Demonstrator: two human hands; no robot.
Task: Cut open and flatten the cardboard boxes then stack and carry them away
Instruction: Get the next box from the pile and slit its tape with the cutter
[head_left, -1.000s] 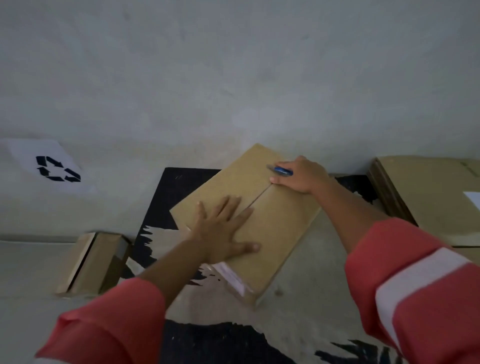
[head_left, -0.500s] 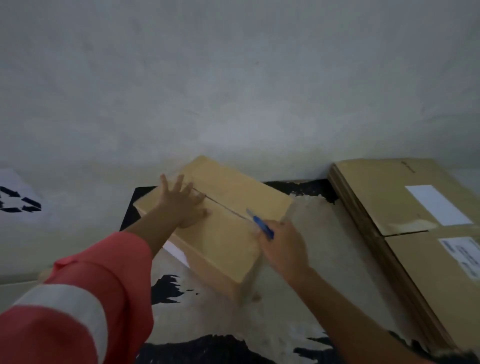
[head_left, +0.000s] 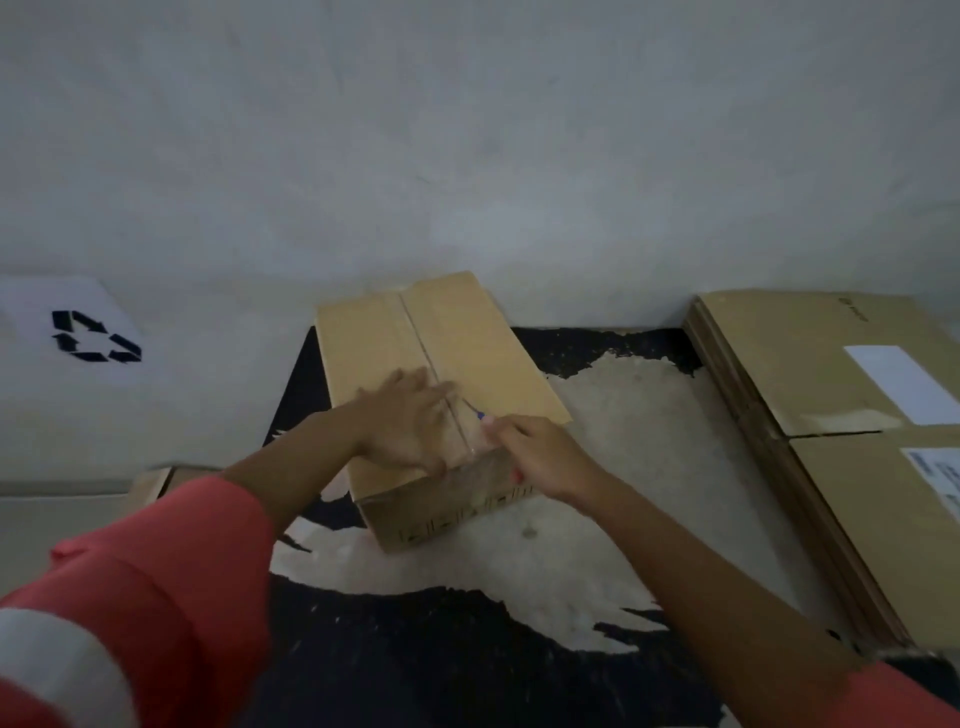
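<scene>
A closed brown cardboard box (head_left: 467, 343) lies on the worn black-and-beige floor, its taped centre seam running away from me. My left hand (head_left: 402, 421) lies flat on the box top, left of the seam, fingers spread and pressing down. My right hand (head_left: 540, 454) grips a small blue-handled cutter (head_left: 482, 414) at the near end of the seam, by the box's front edge. The blade tip is blurred.
A stack of flattened cardboard boxes (head_left: 841, 415) with white labels lies to the right. A small folded carton (head_left: 150, 486) sits at the left edge behind my sleeve. A white sheet with a recycling symbol (head_left: 96, 335) hangs on the grey wall (head_left: 467, 156).
The box has turned so its seam points away from me. My right hand has drawn the cutter to the near end of the seam, and my left hand has shifted next to it.
</scene>
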